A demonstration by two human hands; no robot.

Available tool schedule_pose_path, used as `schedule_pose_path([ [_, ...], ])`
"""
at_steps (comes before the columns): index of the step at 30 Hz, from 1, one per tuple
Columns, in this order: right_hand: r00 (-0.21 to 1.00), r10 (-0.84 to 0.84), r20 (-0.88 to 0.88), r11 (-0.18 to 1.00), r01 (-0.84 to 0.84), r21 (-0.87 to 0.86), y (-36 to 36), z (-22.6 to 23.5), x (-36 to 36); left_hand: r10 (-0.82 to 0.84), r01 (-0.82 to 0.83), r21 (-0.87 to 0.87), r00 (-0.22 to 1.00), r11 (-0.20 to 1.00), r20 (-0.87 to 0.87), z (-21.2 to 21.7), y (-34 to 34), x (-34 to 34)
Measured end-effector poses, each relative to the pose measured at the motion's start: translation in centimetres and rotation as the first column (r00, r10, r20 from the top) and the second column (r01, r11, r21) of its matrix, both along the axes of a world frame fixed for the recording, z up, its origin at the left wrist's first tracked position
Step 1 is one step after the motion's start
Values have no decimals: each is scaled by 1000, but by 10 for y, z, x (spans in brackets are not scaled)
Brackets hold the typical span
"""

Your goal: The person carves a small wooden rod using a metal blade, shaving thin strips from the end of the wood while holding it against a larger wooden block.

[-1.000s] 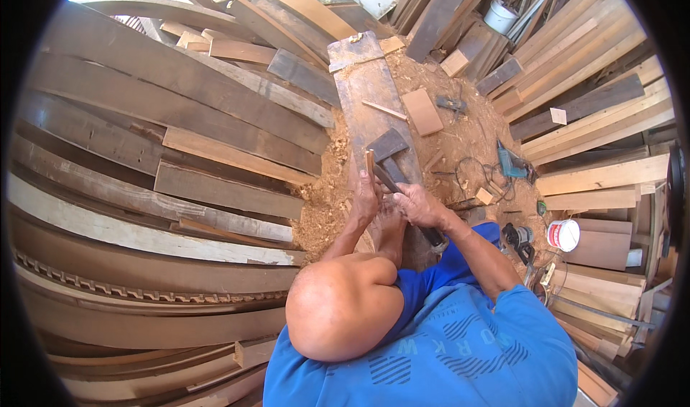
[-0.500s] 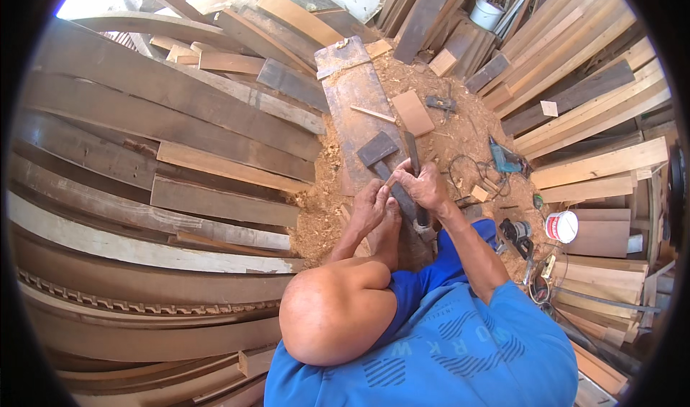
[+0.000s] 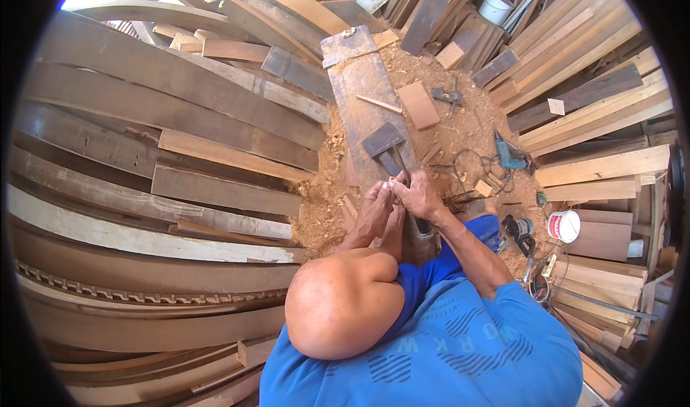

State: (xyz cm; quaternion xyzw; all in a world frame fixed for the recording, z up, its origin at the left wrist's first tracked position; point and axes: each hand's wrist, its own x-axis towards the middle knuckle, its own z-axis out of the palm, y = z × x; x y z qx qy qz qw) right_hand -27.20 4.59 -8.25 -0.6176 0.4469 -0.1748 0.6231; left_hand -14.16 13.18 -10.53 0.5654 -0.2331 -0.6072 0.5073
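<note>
My left hand (image 3: 375, 211) and my right hand (image 3: 419, 195) are pressed together over a long grey plank (image 3: 359, 90) that lies on the sawdust. A dark flat-bladed tool (image 3: 383, 141) rests on that plank, its handle running back under my fingers. My right hand is closed over the handle's near end. The fingertips of my left hand meet it at the same spot, and what they pinch is too small to make out. My bare raised knee (image 3: 341, 306) and blue shirt fill the lower picture.
Long curved and straight planks (image 3: 180, 119) are stacked on the left and at the right (image 3: 604, 119). A small pale board (image 3: 418, 105), a blue drill (image 3: 510, 152) with cable, another power tool (image 3: 519, 231) and a white tub (image 3: 564, 226) lie on the sawdust to the right.
Both hands have moved a little forward along the plank toward the dark tool and closed together at its handle. The tool itself has hardly shifted.
</note>
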Motion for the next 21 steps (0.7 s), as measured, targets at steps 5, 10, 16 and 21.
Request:
schedule_pose_path([
  [5, 995, -28, -98, 995, 18, -100, 5, -29, -1, 37, -32, 101, 998, 994, -45, -16, -4, -3],
  [10, 996, -26, -86, 971, 5, -237, 14, 12, 4, 415, -289, 449, 885, 846, -212, -74, -4, 32],
  [16, 989, 27, 147, 995, -12, -102, -3, 46, -20, 452, -489, 375, 872, 788, 188, -84, 22, 114],
  [21, 963, -44, 265, 995, 17, 103, -19, 66, -34, 37, -311, 151, 525, 938, 850, -42, 29, 127],
])
